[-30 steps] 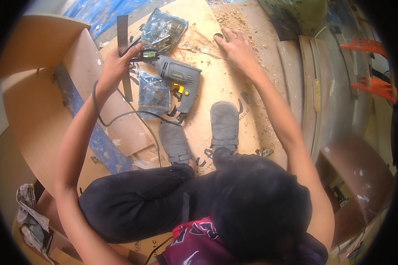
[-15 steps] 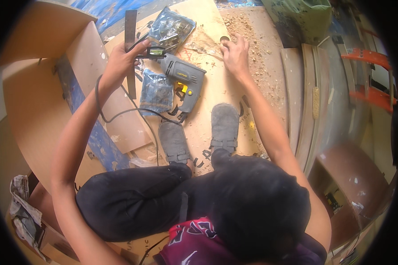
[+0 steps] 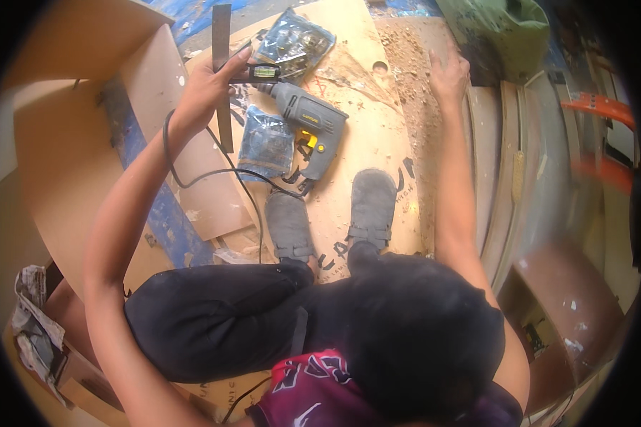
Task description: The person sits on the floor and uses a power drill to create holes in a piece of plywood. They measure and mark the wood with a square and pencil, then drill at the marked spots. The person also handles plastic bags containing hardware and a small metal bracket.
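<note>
My left hand [image 3: 210,85] is closed around a combination square, whose dark steel blade [image 3: 221,35] points away from me and whose black head carries a green level vial [image 3: 265,72]. Just right of it lies a grey power drill [image 3: 315,117] with a yellow trigger, its black cord looping under my left forearm. My right hand [image 3: 449,78] is at the right over the scattered wood shavings, fingers stretched out and holding nothing visible. To its left, a round dark hole [image 3: 379,67] shows in the pale wooden board [image 3: 367,142].
Two clear bags of metal hardware, one far [image 3: 295,44] and one near [image 3: 266,142], lie beside the drill. Wooden panels [image 3: 157,92] stand at the left. Long boards [image 3: 509,156] and orange clamp-like parts [image 3: 595,107] are at the right. My grey shoes [image 3: 372,203] rest on the board.
My right hand has left the hole in the board and moved right, onto the shavings. My left hand keeps its hold on the square; the whole view has shifted slightly.
</note>
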Available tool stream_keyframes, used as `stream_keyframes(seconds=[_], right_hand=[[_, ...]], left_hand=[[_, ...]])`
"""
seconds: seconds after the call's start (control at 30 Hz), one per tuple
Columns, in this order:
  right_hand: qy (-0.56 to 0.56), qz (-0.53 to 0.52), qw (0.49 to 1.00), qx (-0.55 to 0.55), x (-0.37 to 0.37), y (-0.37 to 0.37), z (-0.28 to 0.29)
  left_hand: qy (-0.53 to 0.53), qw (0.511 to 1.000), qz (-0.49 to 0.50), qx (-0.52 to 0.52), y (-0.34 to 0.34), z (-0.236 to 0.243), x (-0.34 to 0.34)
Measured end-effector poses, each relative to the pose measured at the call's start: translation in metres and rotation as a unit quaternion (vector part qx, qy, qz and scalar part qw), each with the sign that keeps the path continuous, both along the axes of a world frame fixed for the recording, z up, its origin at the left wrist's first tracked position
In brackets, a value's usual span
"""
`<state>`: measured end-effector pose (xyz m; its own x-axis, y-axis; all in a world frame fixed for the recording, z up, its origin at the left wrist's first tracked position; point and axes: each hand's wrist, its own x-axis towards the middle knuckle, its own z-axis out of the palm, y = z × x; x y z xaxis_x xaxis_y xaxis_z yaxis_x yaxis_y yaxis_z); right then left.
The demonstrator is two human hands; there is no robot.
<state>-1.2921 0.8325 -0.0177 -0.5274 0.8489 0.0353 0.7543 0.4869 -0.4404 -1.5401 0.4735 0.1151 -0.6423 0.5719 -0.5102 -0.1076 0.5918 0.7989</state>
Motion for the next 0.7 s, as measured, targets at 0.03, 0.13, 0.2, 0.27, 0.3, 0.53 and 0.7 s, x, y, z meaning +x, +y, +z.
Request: stream_keyframes(seconds=[0.03,0.13,0.2,0.27,0.3,0.53,0.7], right_hand=[[0.058,0.051,0.997,-0.018,-0.008,-0.006,0.003],[0.175,0.253,0.942,-0.133,-0.058,-0.032,0.02],[0.123,0.303,0.934,-0.14,-0.115,-0.056,0.011],[0.063,0.347,0.925,-0.141,-0.164,-0.062,0.0],[0.051,0.357,0.92,-0.153,-0.176,-0.06,-0.006],[0.076,0.368,0.894,-0.244,-0.174,-0.075,-0.004],[0.209,0.359,0.881,-0.226,-0.144,-0.077,-0.005]], left_hand=[[-0.004,1.0,0.019,-0.001,-0.007,-0.002,-0.002],[-0.028,0.997,0.073,-0.008,-0.016,-0.003,-0.002],[-0.034,0.997,0.075,-0.01,-0.019,-0.008,-0.002],[-0.048,0.997,0.049,-0.022,-0.016,-0.008,-0.005],[-0.046,0.998,0.042,-0.009,-0.014,-0.009,-0.006],[-0.065,0.996,0.048,0.039,-0.004,-0.057,-0.04],[-0.045,0.997,-0.069,-0.01,0.02,-0.061,-0.037]])
